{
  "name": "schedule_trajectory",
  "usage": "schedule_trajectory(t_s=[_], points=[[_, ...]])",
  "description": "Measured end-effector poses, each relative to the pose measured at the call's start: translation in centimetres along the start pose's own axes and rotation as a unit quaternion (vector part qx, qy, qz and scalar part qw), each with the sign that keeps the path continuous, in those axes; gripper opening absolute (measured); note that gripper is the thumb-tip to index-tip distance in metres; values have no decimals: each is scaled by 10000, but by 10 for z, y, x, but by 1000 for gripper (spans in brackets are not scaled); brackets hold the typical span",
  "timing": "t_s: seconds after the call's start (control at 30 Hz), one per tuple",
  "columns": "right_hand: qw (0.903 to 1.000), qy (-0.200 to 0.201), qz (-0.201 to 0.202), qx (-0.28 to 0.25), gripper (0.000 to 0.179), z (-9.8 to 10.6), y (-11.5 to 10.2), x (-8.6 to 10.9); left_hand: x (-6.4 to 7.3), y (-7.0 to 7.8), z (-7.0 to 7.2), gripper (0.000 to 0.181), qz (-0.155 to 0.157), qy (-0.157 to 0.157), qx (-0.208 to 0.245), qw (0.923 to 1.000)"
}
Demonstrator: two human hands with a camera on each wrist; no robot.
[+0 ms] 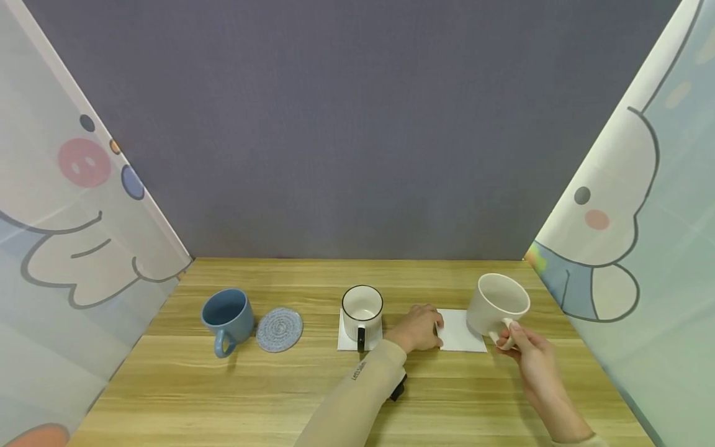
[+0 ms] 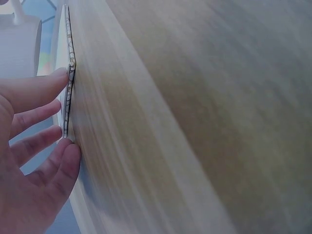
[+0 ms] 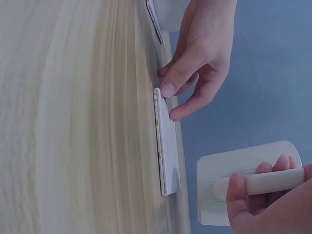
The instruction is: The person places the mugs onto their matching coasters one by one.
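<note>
My right hand [image 1: 530,351] grips the handle of a plain off-white mug [image 3: 209,163]. The mug is upright, raised off the table, and in the head view overlaps the right end of a white square coaster [image 1: 459,332]. At that coaster's left end my left hand [image 1: 419,328] has its thumb and bent fingers against the edge. In the left wrist view its fingertips [image 2: 61,73] lie along the coaster's side, and the coaster [image 2: 69,44] is flat on the wood. Left of that hand, a black-rimmed white mug [image 1: 362,307] with a black handle stands on another white coaster [image 1: 344,338].
A blue mug [image 1: 229,316] stands at the left, beside a round grey-blue woven coaster [image 1: 279,329]. A grey panel [image 1: 357,136] closes the back of the wooden table [image 1: 268,397]. Cartoon-printed sheets [image 1: 625,186] flank both sides.
</note>
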State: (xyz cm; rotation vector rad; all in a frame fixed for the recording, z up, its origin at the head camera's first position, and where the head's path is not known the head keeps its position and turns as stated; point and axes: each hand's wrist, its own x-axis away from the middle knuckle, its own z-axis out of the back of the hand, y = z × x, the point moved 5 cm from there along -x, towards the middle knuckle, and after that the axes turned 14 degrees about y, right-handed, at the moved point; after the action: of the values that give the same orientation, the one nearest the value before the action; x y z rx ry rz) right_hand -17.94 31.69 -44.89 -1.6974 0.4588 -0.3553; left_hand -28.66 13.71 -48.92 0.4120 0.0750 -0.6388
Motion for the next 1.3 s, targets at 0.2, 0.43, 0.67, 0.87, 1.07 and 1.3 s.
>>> schedule_trajectory(t_s=[0.2, 0.43, 0.67, 0.87, 1.07, 1.3], points=[[9999, -121, -76, -39, 32, -6, 0, 1, 0, -1, -2, 23, 1, 47, 52, 10000], [9998, -155, -97, 52, 32, -14, 1, 4, 2, -2, 0, 24, 87, -4, 46, 10000], [9995, -153, -55, 258, 38, -20, 3, 4, 3, -1, 1, 25, 149, -17, 17, 9999], [9994, -27, -159, 308, 37, -25, 6, 4, 3, -1, 1, 25, 119, 64, 6, 9999], [9991, 0, -227, 366, 38, -28, 9, 5, 3, -1, 1, 25, 174, 72, 55, 9998], [9977, 32, -294, 602, 40, -32, 12, 5, 3, -1, 0, 23, 209, 108, 92, 9997]])
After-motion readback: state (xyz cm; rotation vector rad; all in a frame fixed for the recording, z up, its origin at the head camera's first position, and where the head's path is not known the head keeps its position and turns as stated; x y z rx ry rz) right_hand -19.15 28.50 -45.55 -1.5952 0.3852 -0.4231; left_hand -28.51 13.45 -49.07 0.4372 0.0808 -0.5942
